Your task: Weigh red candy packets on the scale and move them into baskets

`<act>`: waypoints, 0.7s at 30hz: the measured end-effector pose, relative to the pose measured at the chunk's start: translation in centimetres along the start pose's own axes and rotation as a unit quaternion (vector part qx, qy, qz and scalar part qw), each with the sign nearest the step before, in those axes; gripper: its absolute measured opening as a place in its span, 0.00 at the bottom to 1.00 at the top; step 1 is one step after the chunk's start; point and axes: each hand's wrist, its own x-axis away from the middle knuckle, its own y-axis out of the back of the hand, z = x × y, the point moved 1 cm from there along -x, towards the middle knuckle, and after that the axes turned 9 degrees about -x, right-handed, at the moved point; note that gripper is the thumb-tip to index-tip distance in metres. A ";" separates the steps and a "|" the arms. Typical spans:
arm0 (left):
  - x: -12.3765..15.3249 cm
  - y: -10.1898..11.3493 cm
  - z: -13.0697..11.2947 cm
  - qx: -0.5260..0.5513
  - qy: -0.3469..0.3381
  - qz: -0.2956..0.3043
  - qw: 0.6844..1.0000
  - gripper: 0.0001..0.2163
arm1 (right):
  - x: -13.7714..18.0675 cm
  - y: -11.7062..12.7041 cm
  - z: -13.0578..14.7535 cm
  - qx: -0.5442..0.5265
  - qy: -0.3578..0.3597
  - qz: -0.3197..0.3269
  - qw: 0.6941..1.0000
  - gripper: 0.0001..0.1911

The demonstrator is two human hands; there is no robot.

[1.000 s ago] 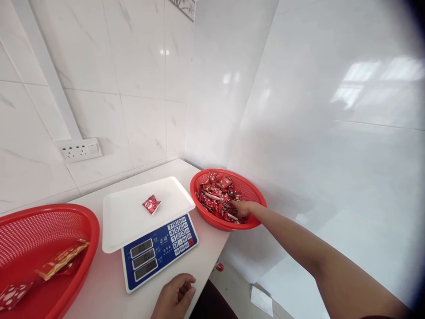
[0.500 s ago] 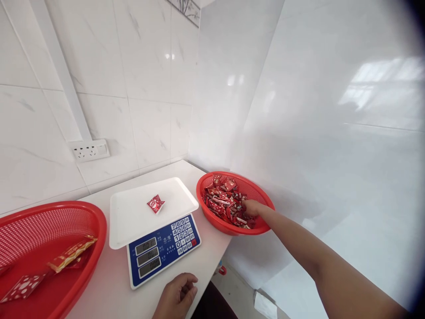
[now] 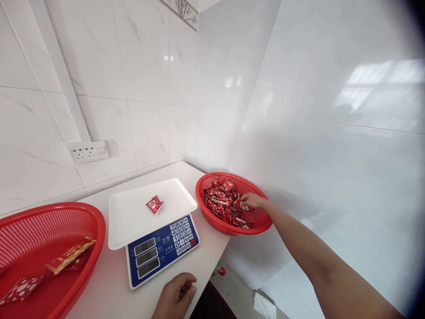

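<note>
My right hand (image 3: 251, 201) reaches into a round red basket (image 3: 252, 184) at the counter's right end, fingers pinched on a small red packet among several red candy packets (image 3: 222, 199). One red packet (image 3: 154, 204) lies on the white tray (image 3: 133, 217) of a blue digital scale (image 3: 162, 250). My left hand (image 3: 175, 294) rests on the counter's front edge just below the scale, fingers loosely curled, holding nothing.
A large red basket (image 3: 49, 221) at the left holds a few red and gold packets (image 3: 68, 254). A white socket strip (image 3: 88, 151) is on the tiled wall. A glossy white wall runs along the right. The floor shows past the counter's edge.
My right hand has shifted slightly back and up inside the round basket, lifting its fingers with a packet. The left hand stays put. The view has drifted a little.
</note>
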 end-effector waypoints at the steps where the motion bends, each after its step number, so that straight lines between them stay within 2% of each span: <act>1: 0.0 0.1 -0.1 0.010 0.005 0.002 1.000 0.13 | 0.2 0.3 0.3 -0.022 0.008 -0.004 1.000 0.07; 4: 0.1 0.4 -0.8 0.068 0.036 0.033 0.997 0.15 | 1.1 0.6 2.2 -0.079 0.045 -0.015 0.996 0.11; 6: 0.3 0.9 -1.7 0.116 0.060 0.044 0.990 0.18 | 1.9 0.3 4.4 -0.106 0.076 -0.018 0.991 0.14; 9: 0.5 2.1 -3.8 0.174 0.060 0.007 0.983 0.20 | 3.8 -1.4 8.9 -0.171 0.159 0.002 0.972 0.16; 12: 0.3 3.6 -6.1 0.219 0.023 -0.047 0.974 0.21 | 6.3 -4.5 13.9 -0.255 0.249 0.084 0.930 0.15; 16: -0.5 5.6 -8.6 0.256 -0.021 -0.109 0.960 0.31 | 9.2 -9.8 18.6 -0.271 0.292 0.248 0.883 0.14; 18: -0.9 6.4 -9.1 0.274 -0.023 -0.123 0.954 0.31 | 9.9 -12.3 19.8 -0.261 0.307 0.277 0.872 0.12; 21: -1.3 7.4 -9.0 0.289 -0.020 -0.159 0.944 0.25 | 9.6 -15.0 20.4 -0.294 0.306 0.256 0.869 0.12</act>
